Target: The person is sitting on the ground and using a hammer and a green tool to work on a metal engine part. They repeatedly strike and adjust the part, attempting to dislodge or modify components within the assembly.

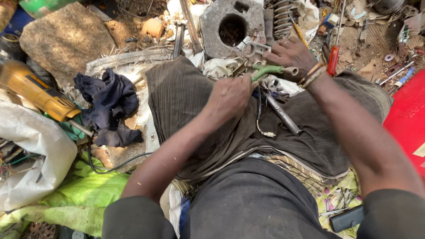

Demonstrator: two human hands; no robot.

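I sit on the ground and my two hands meet over my knees. My left hand (229,98) is closed around the green handles of a pair of pliers (267,70). My right hand (290,54), with bangles at the wrist, grips a grey metal part (256,49) that has a ring-shaped opening. The pliers' jaws sit against that part, between the two hands. A thin cable with a small white plug (267,133) hangs below my hands, and a grey metal rod (283,116) lies across my lap.
A yellow power tool (33,90) lies at the left beside a dark blue rag (108,99) and a white sack (35,155). A stone block with a round hole (232,24), a coil spring (282,17), a red-handled screwdriver (333,59) and a red panel (409,119) surround me.
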